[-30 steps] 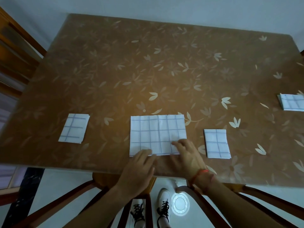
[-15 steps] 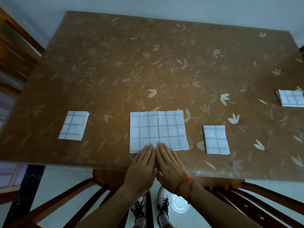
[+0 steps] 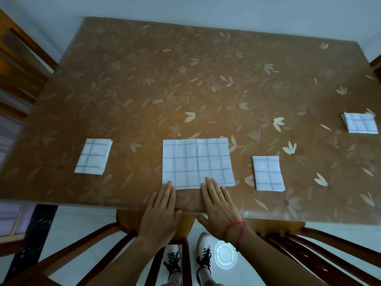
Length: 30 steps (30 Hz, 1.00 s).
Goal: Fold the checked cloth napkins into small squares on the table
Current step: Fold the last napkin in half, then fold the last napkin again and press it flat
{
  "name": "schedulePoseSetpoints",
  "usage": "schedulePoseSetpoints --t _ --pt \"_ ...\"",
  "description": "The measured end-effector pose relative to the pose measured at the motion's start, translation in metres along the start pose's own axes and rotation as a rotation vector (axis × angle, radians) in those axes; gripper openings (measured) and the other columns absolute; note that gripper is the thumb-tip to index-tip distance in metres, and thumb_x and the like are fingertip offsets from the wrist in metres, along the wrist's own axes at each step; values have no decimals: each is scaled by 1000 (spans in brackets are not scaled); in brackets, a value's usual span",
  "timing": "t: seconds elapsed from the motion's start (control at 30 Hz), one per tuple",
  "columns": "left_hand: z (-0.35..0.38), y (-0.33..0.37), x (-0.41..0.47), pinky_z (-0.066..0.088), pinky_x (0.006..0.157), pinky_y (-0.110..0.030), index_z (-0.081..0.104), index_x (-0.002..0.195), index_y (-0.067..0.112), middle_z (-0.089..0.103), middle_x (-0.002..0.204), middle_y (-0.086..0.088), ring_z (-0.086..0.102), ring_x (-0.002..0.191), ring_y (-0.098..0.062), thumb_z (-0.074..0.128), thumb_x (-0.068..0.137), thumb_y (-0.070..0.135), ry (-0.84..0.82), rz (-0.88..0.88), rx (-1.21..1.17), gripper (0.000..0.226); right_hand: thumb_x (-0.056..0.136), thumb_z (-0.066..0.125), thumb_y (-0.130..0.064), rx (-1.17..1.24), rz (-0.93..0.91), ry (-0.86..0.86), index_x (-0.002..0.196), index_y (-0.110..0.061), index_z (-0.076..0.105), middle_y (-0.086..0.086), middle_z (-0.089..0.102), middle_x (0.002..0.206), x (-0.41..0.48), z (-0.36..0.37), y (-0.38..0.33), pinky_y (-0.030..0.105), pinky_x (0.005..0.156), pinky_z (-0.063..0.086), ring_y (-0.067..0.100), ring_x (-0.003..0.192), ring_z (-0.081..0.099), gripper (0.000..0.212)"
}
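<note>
**Centre napkin flat under both hands at the near table edge**

The table (image 3: pixel 206 89) carries a brown leaf-patterned cover. Four checked napkins lie on it, well apart from one another.

The centre napkin (image 3: pixel 196 162) lies flat as a wide rectangle near the front edge, with a crease line running down its middle. It is larger than the other three.

The left hand (image 3: pixel 160 211) lies palm down, fingers straight and held together. Its fingertips touch the napkin's near left corner. The right hand (image 3: pixel 218 205) is also palm down with fingers straight, and its fingertips rest on the near edge, right of the middle. Neither hand pinches the cloth. A red string bracelet (image 3: pixel 236 226) sits on the right wrist.

The left napkin (image 3: pixel 93 156) and the right napkin (image 3: pixel 268 173) lie folded small on either side. The far-right napkin (image 3: pixel 360 122), also folded small, lies by the table's right edge.
</note>
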State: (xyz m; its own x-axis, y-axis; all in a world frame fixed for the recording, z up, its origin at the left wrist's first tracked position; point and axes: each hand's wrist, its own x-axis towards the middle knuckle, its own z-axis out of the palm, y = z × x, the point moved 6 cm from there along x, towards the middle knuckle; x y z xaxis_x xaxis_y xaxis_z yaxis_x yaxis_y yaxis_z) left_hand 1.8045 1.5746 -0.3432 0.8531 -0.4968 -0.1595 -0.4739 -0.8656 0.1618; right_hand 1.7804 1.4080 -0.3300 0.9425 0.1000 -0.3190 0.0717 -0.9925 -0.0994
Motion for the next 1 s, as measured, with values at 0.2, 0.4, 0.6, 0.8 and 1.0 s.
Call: schedulePoseSetpoints --t 0.2,0.4,0.6,0.8,1.0 --pt "2 -8 -4 15 113 -39 29 147 4 26 156 -12 24 144 -23 25 98 43 -3 -28 12 63 84 33 -67 -20 132 3 147 -8 28 16 22 155 -15 2 37 49 114 22 31 144 22 87" --pt "3 -8 -3 26 113 -42 30 147 4 28 155 -12 25 144 -22 27 98 40 -10 -44 4 61 88 24 -68 62 167 0 151 -9 11 13 0 159 -18 6 45 42 117 2 29 147 0 87" --pt "-1 -7 -3 25 114 -37 36 144 5 33 153 -11 32 141 -22 29 96 40 -5 -63 -10 60 88 45 -52 243 259 20 149 -10 21 14 25 152 -9 -4 52 43 116 24 33 142 23 78" --pt "0 -7 -1 24 111 -38 36 144 6 31 154 -10 27 142 -21 28 95 42 -23 -75 -21 62 86 55 -44 480 412 -28 141 -13 37 12 47 128 16 -29 73 38 100 43 30 120 46 66" --pt "0 -8 -1 23 111 -37 32 146 7 26 156 -9 23 143 -21 27 97 41 -16 -71 -40 61 79 61 -33 850 697 72 110 -9 56 4 60 99 51 -54 95 31 74 43 30 95 59 40"
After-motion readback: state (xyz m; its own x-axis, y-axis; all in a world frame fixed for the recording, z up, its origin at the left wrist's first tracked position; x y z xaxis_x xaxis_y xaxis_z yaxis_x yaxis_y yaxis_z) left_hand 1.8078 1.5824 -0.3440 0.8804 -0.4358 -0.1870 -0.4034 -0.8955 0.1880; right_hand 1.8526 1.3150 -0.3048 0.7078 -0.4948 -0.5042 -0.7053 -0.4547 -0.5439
